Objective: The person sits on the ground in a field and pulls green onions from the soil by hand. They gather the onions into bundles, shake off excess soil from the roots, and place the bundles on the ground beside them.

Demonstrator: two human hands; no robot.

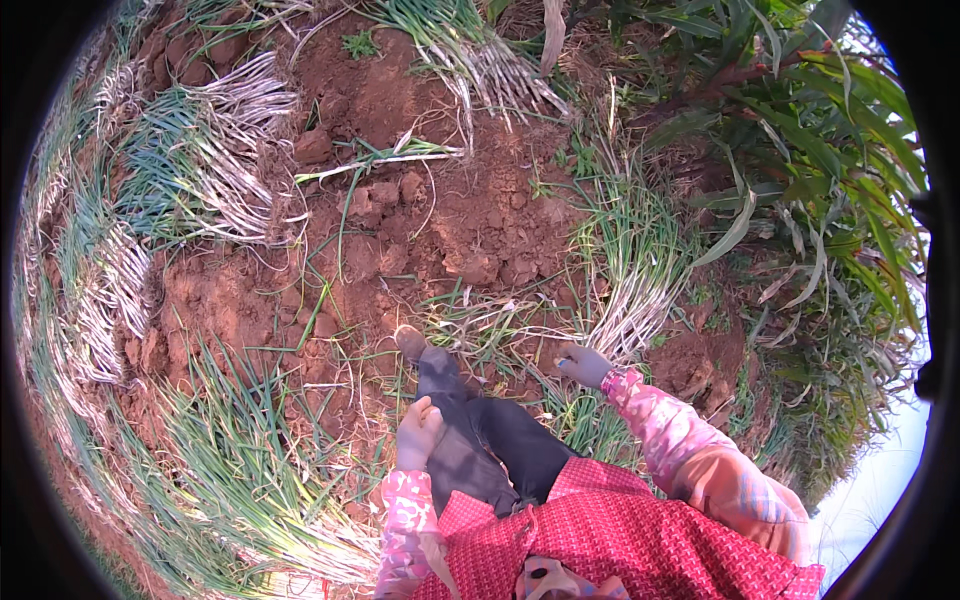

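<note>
My left hand [421, 429], in a pale glove with bare fingertips, is curled over my dark trouser leg; whether it holds anything cannot be told. To the right, my right hand [585, 364], gloved too, is beside the white stems of a bundle of green onions [637, 300]. A small blue thing shows at its fingers, too small to name. Loose green leaves and trimmings [487, 322] lie on the soil between the bundle and my shoe. A single green onion stalk [390, 156] lies farther forward.
Piles of green onions lie at the left [232, 157], the top [495, 67] and the lower left [247, 465]. Clods of red-brown soil [375, 199] cover the ground ahead. Tall leafy plants [810, 172] stand along the right side.
</note>
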